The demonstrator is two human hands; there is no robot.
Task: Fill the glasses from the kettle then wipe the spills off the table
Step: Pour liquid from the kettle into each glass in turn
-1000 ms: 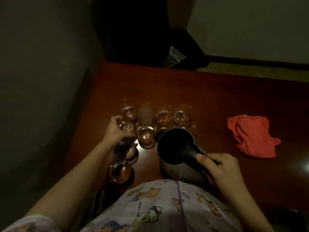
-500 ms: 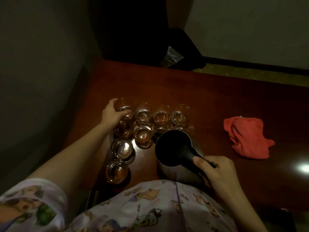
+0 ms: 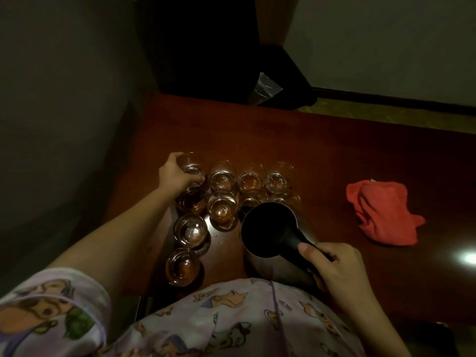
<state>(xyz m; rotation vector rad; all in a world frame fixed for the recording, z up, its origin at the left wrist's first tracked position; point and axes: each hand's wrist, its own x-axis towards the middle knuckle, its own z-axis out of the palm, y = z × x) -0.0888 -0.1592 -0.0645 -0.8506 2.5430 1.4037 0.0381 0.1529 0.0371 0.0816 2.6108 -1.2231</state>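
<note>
Glass crowds the dark red table (image 3: pixel 334 155): a cluster of small glasses (image 3: pixel 222 176) stands ahead and to the left of the right hand (image 3: pixel 332 264), which wraps the black handle of the steel kettle (image 3: pixel 269 228). The handle's long axis runs from that hand forward and leftward, so the kettle's open mouth and spout end sit just short of the nearest glasses. The left hand (image 3: pixel 175 173) curls round the far-left glass (image 3: pixel 192 164) at the back corner of the cluster, well across from the kettle. Judged from this, the coming pour turns on bringing that glass and the spout together; the left hand is nearer the glass. A red cloth (image 3: pixel 381 215) lies to the right of the right hand, apart from it. Dim light hides the fill levels, the kettle's contents and any spills; the kettle covers the nearest two glasses in part.
</note>
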